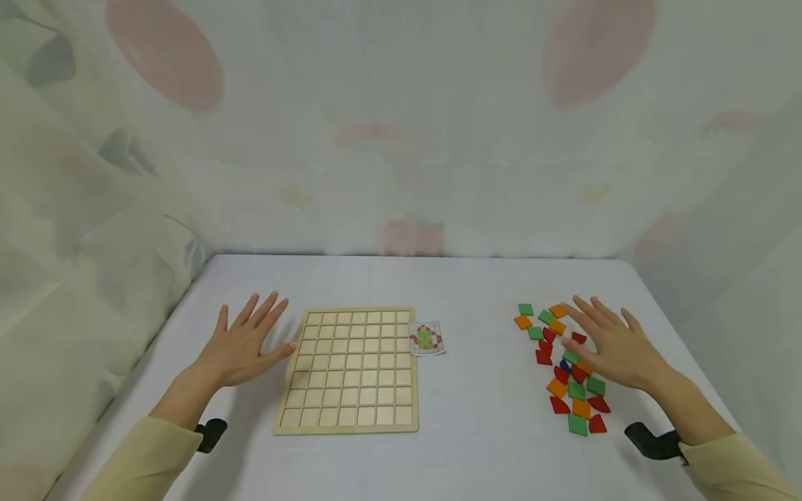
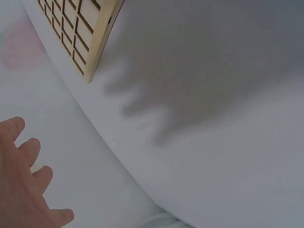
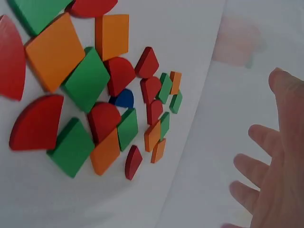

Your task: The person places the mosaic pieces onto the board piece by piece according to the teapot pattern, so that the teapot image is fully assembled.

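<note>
My left hand [image 1: 240, 346] hovers with spread fingers just left of a wooden grid board [image 1: 415, 390], its thumb near the board's left edge. A small picture card [image 1: 435, 350] with a green, orange and red pattern overlaps the board's right edge. On the right, my right hand [image 1: 617, 342] is held above a scatter of flat pieces, fingers spread and holding nothing. Among them are green squares [image 3: 86, 80], orange squares [image 3: 55, 52], red quarter-round pieces [image 3: 37, 122] and one blue piece [image 3: 124, 98]. Some pieces are hidden under the right hand in the head view.
A white cloth covers the table [image 1: 476, 417]. Behind it hangs a patterned curtain [image 1: 476, 181], and another fabric wall [image 1: 81, 278] runs along the left. Black straps sit on both wrists, the right one [image 1: 654, 443] sticking out over the table.
</note>
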Demonstrator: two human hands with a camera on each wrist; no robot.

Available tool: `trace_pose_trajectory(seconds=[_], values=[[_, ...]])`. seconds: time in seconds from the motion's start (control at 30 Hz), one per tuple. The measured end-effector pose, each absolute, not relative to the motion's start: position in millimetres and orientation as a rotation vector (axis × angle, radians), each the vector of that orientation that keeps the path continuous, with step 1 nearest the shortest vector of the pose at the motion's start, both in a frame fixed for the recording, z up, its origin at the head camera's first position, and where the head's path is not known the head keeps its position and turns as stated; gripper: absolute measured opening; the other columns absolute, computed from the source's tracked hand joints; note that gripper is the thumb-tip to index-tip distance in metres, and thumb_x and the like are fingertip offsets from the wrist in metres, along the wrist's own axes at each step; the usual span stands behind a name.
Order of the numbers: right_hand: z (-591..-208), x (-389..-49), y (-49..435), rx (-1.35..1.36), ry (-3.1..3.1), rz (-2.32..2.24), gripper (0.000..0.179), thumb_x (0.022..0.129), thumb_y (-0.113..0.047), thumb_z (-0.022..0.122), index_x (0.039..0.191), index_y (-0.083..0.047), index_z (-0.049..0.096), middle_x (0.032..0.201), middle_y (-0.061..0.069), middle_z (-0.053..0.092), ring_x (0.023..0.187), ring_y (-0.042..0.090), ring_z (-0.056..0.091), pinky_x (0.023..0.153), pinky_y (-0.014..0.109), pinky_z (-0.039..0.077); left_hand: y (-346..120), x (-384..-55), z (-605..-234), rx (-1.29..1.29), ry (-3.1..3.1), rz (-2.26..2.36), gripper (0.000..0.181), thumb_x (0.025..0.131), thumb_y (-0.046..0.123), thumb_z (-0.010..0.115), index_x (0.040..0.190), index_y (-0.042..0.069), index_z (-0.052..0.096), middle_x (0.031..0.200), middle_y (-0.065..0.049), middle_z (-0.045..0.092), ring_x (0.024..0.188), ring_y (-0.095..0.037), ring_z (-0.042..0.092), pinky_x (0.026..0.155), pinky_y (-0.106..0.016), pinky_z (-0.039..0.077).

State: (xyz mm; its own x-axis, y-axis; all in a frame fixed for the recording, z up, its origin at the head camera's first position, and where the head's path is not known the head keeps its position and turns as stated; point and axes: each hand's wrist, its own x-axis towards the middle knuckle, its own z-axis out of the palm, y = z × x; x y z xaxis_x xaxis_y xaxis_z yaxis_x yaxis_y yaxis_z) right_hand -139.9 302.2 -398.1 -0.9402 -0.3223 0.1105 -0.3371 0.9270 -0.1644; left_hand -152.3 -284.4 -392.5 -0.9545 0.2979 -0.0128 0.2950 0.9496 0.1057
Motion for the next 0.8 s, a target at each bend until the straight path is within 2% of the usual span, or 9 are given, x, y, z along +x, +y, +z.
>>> trace_pose_trajectory(seconds=[0.13,0.23,0.43,0.6,0.73,0.8], values=[[-401.6,-140.7,291.6,0.563,-2.970,0.331,0.063,0.085,-0.037,0.063,0.137,-0.009,0.041,0.134,0.024,0.046,0.119,0.045,0.043,0.090,0.065,0.035,-288.4,-149.3,-398.4,0.481,3.075,0.279,0.079,0.088,0.060,0.043,0.149,0.021,0.014,0.155,-0.008,0.012,0.141,-0.035,0.007,0.102,-0.067,-0.005],[-405.1,-140.8,282.3,0.584,-2.965,0.397,0.061,0.085,-0.034,0.064,0.136,-0.009,0.043,0.129,0.025,0.050,0.112,0.044,0.049,0.082,0.063,0.043,-291.0,-146.2,-402.4,0.490,3.060,0.392,0.077,0.088,0.055,0.049,0.149,0.020,0.016,0.154,-0.010,0.016,0.140,-0.036,0.009,0.101,-0.069,0.001],[-414.0,-143.4,263.9,0.660,-2.910,0.471,0.057,0.081,-0.029,0.069,0.131,-0.010,0.048,0.121,0.020,0.056,0.106,0.038,0.054,0.079,0.056,0.048,-296.9,-141.0,-408.7,0.486,3.036,0.546,0.080,0.086,0.052,0.055,0.148,0.015,0.021,0.152,-0.015,0.021,0.139,-0.038,0.012,0.101,-0.069,0.007],[-420.0,-151.2,245.0,0.808,-2.771,0.528,0.054,0.079,-0.022,0.072,0.127,-0.007,0.053,0.114,0.014,0.062,0.092,0.028,0.061,0.077,0.045,0.052,-304.4,-136.4,-414.2,0.468,3.043,0.561,0.080,0.084,0.050,0.059,0.146,0.011,0.025,0.151,-0.017,0.022,0.137,-0.041,0.015,0.099,-0.068,0.014],[-424.5,-157.4,225.4,0.894,-2.738,0.578,0.052,0.080,-0.021,0.071,0.128,-0.008,0.053,0.119,0.009,0.060,0.098,0.025,0.060,0.081,0.042,0.051,-306.5,-133.5,-419.4,0.491,3.057,0.603,0.079,0.083,0.050,0.061,0.144,0.011,0.030,0.150,-0.016,0.025,0.135,-0.043,0.020,0.098,-0.067,0.019],[-427.3,-158.7,214.8,0.910,-2.761,0.595,0.050,0.081,-0.022,0.070,0.127,-0.009,0.054,0.122,0.007,0.059,0.107,0.026,0.057,0.085,0.043,0.050,-306.1,-131.9,-421.7,0.508,3.061,0.619,0.078,0.082,0.050,0.063,0.143,0.012,0.032,0.149,-0.016,0.027,0.134,-0.044,0.023,0.097,-0.066,0.022]])
